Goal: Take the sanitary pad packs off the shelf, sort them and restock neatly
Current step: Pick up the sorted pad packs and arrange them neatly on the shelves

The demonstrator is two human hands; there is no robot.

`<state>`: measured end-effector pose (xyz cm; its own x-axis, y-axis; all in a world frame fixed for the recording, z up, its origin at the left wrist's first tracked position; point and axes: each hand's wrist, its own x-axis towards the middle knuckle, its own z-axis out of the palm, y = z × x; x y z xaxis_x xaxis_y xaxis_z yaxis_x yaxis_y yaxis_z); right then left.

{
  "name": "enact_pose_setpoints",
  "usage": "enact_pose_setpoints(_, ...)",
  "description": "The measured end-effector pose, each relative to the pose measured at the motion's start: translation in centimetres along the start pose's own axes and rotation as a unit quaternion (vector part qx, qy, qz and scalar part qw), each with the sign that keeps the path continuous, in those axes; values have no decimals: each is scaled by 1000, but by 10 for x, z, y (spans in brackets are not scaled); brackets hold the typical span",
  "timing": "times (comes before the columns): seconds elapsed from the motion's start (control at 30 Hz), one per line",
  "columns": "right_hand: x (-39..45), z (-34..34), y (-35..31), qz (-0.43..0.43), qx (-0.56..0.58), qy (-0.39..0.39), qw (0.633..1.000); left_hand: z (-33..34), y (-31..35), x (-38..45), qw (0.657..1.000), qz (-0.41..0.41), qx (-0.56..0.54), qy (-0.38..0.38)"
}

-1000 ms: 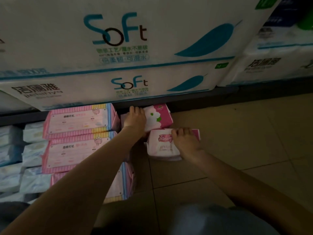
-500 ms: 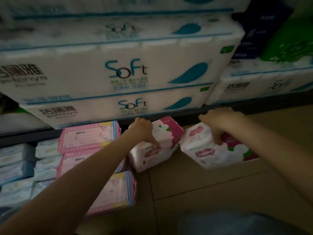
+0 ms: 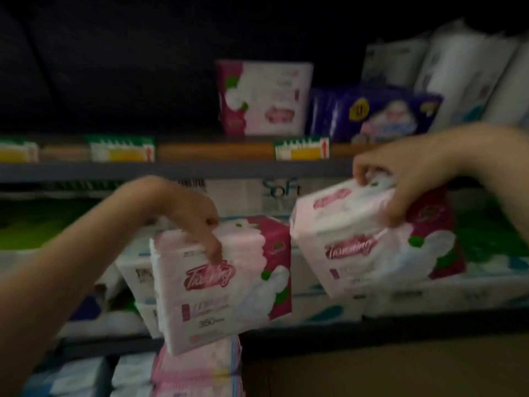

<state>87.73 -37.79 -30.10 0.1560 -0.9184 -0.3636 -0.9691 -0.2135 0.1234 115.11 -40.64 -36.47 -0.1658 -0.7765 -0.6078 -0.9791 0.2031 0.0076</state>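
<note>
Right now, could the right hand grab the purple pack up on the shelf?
Probably not yet. The right hand already grips a pink and white pack, so its fingers are full. The purple pack sits just above it on the shelf with nothing in between, so the way looks free once that hand is emptied.

left pack (image 3: 223, 282) – pink-white, held aloft | right pack (image 3: 372, 245) – same, tilted, aloft
</note>
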Motion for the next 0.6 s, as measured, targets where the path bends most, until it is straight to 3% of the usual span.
enact_pose_setpoints(0.07,-26,-36,4,-23,36,132,990,-27,-20,-45,997,2,-42,58)
enact_pose_setpoints(0.17,-44,-76,7,-47,98,323,940,-58,-40,-93,986,-4,-47,157)
enact_pose_setpoints(0.27,-26,-100,-3,-105,154,435,881,-76,-50,-124,972,-6,-46,229)
enact_pose_setpoints(0.33,2,-111,-19,-115,162,458,866,-80,-54,-136,966,-7,-65,252)
enact_pose_setpoints(0.5,67,-130,-59,-143,60,370,916,-85,-57,-149,953,-18,-98,286)
enact_pose_setpoints(0.6,86,-133,-67,-150,51,354,922,-87,-59,-153,946,-22,-120,301)
